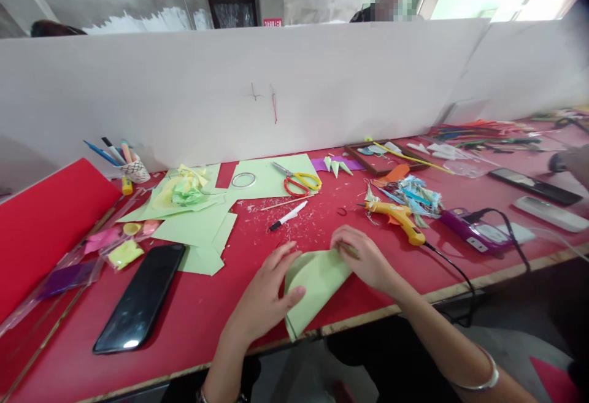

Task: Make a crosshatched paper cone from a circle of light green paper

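A pale green sheet of paper (315,286), curved or folded over, lies at the table's front edge between my hands. My left hand (267,295) holds its left side, thumb on top and fingers spread along the far edge. At the paper's upper right corner my right hand (363,259) pinches it with bent fingers. Beyond the hands are a white pen with a black cap (288,216), a thin wooden stick (288,201) and scissors with red and yellow handles (299,182). Several small green paper cones (335,165) stand on purple paper farther back.
Right of my hands lie a yellow glue gun (398,216) with its cable and a purple power strip (476,231). To the left are a black phone (140,299), green sheets (188,225) and a pen cup (135,170). A white partition (193,96) borders the red table (207,323). Another person's hand (575,164) is far right.
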A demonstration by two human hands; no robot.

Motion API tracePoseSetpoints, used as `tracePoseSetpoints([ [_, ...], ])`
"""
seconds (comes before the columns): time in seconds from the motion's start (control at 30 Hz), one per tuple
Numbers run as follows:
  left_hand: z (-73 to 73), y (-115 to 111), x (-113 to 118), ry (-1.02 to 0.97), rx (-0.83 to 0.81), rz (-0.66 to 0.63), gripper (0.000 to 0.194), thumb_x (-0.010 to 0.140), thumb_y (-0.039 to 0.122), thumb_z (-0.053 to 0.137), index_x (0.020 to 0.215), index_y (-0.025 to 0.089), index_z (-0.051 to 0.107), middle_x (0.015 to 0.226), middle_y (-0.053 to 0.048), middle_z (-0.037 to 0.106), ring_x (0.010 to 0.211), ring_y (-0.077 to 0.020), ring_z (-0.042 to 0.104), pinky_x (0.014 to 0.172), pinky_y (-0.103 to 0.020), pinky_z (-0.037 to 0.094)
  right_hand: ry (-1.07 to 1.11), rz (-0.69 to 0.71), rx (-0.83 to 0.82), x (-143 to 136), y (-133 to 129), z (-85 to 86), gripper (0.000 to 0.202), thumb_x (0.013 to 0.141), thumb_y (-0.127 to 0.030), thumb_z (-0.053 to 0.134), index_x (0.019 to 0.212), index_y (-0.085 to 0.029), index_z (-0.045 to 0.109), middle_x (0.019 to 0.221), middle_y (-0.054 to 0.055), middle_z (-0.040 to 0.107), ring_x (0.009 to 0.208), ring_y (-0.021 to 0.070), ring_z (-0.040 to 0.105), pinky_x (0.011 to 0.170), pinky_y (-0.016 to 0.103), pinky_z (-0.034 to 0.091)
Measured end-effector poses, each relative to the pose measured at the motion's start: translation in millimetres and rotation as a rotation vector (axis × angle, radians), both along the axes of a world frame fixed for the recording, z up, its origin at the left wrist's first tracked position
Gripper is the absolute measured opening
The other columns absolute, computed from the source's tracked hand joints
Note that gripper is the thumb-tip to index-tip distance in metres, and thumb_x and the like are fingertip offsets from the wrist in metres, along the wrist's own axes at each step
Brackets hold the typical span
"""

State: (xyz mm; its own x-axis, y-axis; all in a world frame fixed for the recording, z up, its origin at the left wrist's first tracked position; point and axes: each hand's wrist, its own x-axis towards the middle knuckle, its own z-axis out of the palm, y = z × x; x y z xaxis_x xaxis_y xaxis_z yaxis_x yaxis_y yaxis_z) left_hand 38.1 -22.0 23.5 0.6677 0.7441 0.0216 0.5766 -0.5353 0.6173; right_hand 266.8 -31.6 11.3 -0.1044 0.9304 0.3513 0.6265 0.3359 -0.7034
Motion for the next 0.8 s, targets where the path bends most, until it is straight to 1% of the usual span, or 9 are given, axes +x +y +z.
tracePoseSetpoints([
  [0.13, 10.6, -9.5, -1.4, 0.034, 0.010, -0.210, 0.081, 0.062, 0.062, 0.057, 0.132, 0.031, 0.029, 0.143, -0.002, 0.025, 0.130, -0.0246, 0.020, 0.106, -0.043, 0.018, 0.195, -0.032, 0.134, 9.7, -1.3, -1.1, 0.012, 0.071, -0.007, 0.046, 0.068, -0.019, 0.047, 0.084, 0.004, 0.052, 0.082, 0.0160, 0.052, 0.076, 0.029, 0.041],
  [0.23, 5.7, -16.3, 2.0, 0.121, 0.035, -0.282, 0.092, 0.056, 0.060, 0.063, 0.134, 0.031, 0.024, 0.144, -0.002, 0.021, 0.131, -0.0251, 0.017, 0.107, -0.045, 0.015, 0.232, -0.073, 0.159, 24.8, -6.2, -11.3, 0.010, 0.071, -0.011, 0.048, 0.068, -0.019, 0.047, 0.088, 0.004, 0.051, 0.083, 0.0162, 0.052, 0.073, 0.029, 0.042],
  [0.3, -1.7, -19.7, 5.3, 0.192, 0.040, -0.274, 0.092, 0.057, 0.055, 0.065, 0.135, 0.030, 0.022, 0.144, -0.001, 0.020, 0.131, -0.0236, 0.018, 0.107, -0.043, 0.017, 0.148, -0.107, 0.145, 35.7, -13.0, -18.1, 0.009, 0.072, -0.012, 0.049, 0.068, -0.020, 0.047, 0.091, 0.006, 0.051, 0.086, 0.0172, 0.052, 0.075, 0.031, 0.043],
  [0.37, -7.8, -22.3, 8.2, 0.251, 0.063, -0.238, 0.085, 0.061, 0.047, 0.065, 0.134, 0.028, 0.025, 0.144, -0.001, 0.022, 0.131, -0.0216, 0.020, 0.107, -0.042, 0.018, -0.025, -0.110, 0.110, 44.0, -23.2, -20.9, 0.007, 0.073, -0.013, 0.049, 0.074, -0.019, 0.051, 0.099, 0.008, 0.052, 0.094, 0.0193, 0.051, 0.081, 0.034, 0.041],
  [0.47, -8.5, -24.9, 10.5, 0.305, 0.105, -0.187, 0.070, 0.069, 0.034, 0.060, 0.131, 0.025, 0.031, 0.142, -0.002, 0.026, 0.129, -0.0205, 0.024, 0.106, -0.041, 0.021, -0.295, -0.049, 0.048, 48.8, -43.1, -15.8, 0.027, 0.072, -0.015, 0.051, 0.098, -0.020, 0.054, 0.116, 0.011, 0.049, 0.106, 0.0227, 0.047, 0.087, 0.038, 0.040],
  [0.53, -4.8, -25.7, 10.1, 0.326, 0.116, -0.159, 0.064, 0.070, 0.029, 0.057, 0.129, 0.023, 0.035, 0.141, -0.003, 0.029, 0.128, -0.0210, 0.027, 0.105, -0.040, 0.025, -0.411, -0.031, 0.041, 47.7, -55.7, -8.8, 0.037, 0.072, -0.017, 0.054, 0.108, -0.021, 0.052, 0.122, 0.011, 0.047, 0.112, 0.0238, 0.044, 0.090, 0.039, 0.039],
  [0.6, -1.2, -25.7, 8.5, 0.335, 0.126, -0.132, 0.059, 0.071, 0.026, 0.055, 0.128, 0.022, 0.038, 0.140, -0.003, 0.032, 0.126, -0.0212, 0.030, 0.103, -0.039, 0.028, -0.503, 0.002, 0.087, 45.2, -64.5, -2.7, 0.038, 0.071, -0.016, 0.055, 0.108, -0.025, 0.055, 0.127, 0.008, 0.045, 0.118, 0.0251, 0.038, 0.095, 0.043, 0.034],
  [0.67, 0.0, -25.6, 6.0, 0.336, 0.145, -0.107, 0.057, 0.071, 0.025, 0.054, 0.127, 0.022, 0.039, 0.139, -0.003, 0.033, 0.126, -0.0213, 0.031, 0.103, -0.038, 0.029, -0.582, 0.084, 0.121, 42.2, -68.4, 0.3, 0.038, 0.070, -0.011, 0.053, 0.102, -0.030, 0.060, 0.133, 0.004, 0.041, 0.123, 0.0256, 0.033, 0.099, 0.047, 0.028],
  [0.8, -5.1, -32.1, -0.8, 0.357, 0.177, -0.039, 0.057, 0.072, 0.019, 0.049, 0.127, 0.023, 0.038, 0.139, -0.002, 0.034, 0.125, -0.0207, 0.032, 0.102, -0.038, 0.030, -0.637, 0.177, 0.072, 34.6, -66.2, -3.5, 0.039, 0.071, -0.005, 0.048, 0.097, -0.030, 0.064, 0.132, 0.003, 0.044, 0.120, 0.0239, 0.039, 0.096, 0.043, 0.033],
])
